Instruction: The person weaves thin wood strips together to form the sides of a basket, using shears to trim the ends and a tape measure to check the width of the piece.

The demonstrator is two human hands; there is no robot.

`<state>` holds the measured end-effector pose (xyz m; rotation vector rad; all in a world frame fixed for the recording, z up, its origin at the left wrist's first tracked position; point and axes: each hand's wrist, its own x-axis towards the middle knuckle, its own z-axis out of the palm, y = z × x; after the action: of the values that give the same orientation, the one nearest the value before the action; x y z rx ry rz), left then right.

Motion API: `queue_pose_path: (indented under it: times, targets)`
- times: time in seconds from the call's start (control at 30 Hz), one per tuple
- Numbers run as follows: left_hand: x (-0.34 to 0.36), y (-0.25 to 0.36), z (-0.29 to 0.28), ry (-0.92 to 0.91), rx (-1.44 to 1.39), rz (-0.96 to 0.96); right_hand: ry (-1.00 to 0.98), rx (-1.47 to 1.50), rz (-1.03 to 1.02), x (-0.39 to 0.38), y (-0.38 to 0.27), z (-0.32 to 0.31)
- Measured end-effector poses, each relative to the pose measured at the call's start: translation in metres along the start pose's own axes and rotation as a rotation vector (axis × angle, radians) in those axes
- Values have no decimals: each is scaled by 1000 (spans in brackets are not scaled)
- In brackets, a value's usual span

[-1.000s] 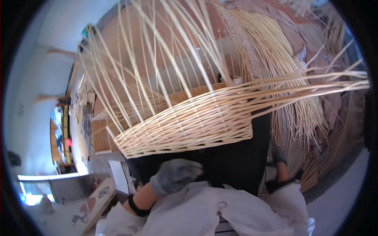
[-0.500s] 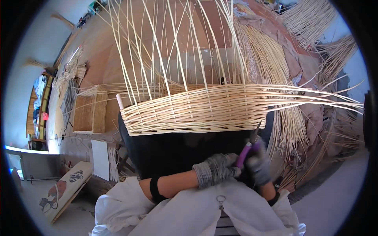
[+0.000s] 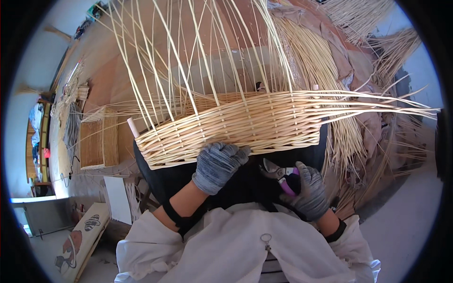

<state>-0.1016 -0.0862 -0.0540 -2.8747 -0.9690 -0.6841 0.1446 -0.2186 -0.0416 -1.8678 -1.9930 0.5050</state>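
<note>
The half-woven pale wicker basket (image 3: pixel 236 127) rests on a black tabletop (image 3: pixel 236 181), its loose upright stakes fanning upward. The grey-gloved left hand (image 3: pixel 217 165) presses against the basket's near wall, fingers curled together over the lower edge. The grey-gloved right hand (image 3: pixel 306 191) has its fingers clamped on purple-handled pruning shears (image 3: pixel 279 174), blades pointing toward the basket.

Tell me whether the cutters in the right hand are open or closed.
Open. The pruning cutters in the right hand show their two metal blades spread apart, tips pointing toward the left hand on the woven basket.
</note>
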Motion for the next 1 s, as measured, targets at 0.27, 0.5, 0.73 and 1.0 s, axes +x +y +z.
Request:
queue_pose_path:
  times: [0.27,0.5,0.73,1.0]
  targets:
    - [-12,-10,-3,183,-20,-203,208,-315,-142,41,-19,10]
    - [-16,6,-20,289,-153,-161,-36,-229,-112,49,-37,4]
    - [-68,-33,-49,165,51,-263,-51,-143,-177,51,-52,8]
    - [-63,-69,-45,22,137,-71,-24,-215,-256,69,-68,22]
